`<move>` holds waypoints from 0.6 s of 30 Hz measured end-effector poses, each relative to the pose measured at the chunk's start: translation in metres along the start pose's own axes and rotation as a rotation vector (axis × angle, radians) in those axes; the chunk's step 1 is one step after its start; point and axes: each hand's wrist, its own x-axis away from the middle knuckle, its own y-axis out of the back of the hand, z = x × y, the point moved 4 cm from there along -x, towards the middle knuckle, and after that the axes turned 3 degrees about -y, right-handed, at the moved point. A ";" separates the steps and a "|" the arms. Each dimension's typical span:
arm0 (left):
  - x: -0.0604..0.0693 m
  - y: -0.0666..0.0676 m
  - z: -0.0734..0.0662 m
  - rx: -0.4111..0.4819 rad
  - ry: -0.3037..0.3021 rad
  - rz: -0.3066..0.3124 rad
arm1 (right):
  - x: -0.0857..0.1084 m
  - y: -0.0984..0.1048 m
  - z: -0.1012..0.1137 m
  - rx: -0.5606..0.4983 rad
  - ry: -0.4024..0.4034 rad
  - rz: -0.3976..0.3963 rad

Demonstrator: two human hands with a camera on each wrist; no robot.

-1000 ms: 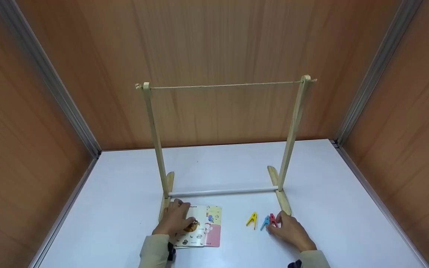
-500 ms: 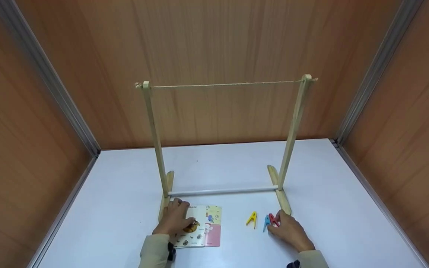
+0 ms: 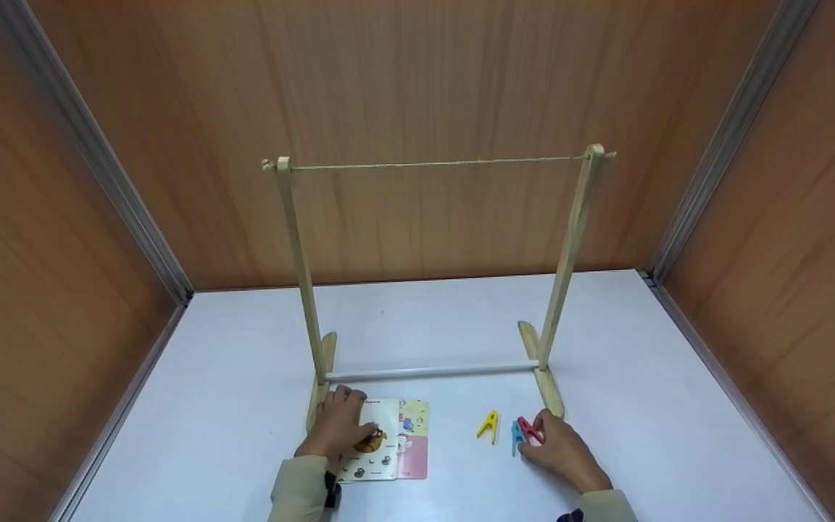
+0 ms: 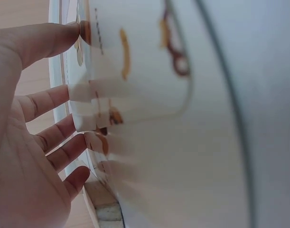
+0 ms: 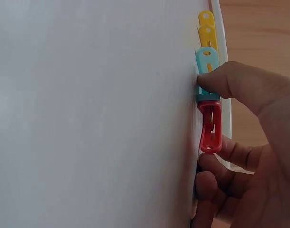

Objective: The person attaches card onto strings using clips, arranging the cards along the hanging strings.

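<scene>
My left hand (image 3: 339,426) rests on a white printed card (image 3: 381,464) with a brown picture on it. In the left wrist view its fingertips touch the card's edge and surface, the fingers spread and fairly straight. A yellow-and-pink card (image 3: 413,457) shows from under the white one's right side. At the right, my right hand (image 3: 566,451) has a red clothespin (image 3: 530,429) between thumb and index finger. Its thumb also touches a blue clothespin (image 5: 207,64) beside the red one. Further left lies a yellow clothespin (image 3: 488,426), apart from the hand.
Behind the hands stands a wooden rack (image 3: 304,283) with a string (image 3: 432,164) tied across its top and a white rod (image 3: 432,373) low down. The white table (image 3: 207,377) is bounded by wood-grain panels (image 3: 432,225) on the back and sides.
The red and blue clothespins have turned slightly under the right hand's fingers, the blue one now standing straighter. The left hand and cards have stayed in place.
</scene>
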 end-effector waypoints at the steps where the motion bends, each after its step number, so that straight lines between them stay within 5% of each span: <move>1: 0.000 0.000 0.000 0.000 -0.005 -0.003 | 0.000 0.000 -0.001 -0.008 -0.002 0.005; 18: 0.001 -0.001 0.001 0.035 0.026 0.013 | 0.004 0.005 -0.008 -0.066 0.006 0.090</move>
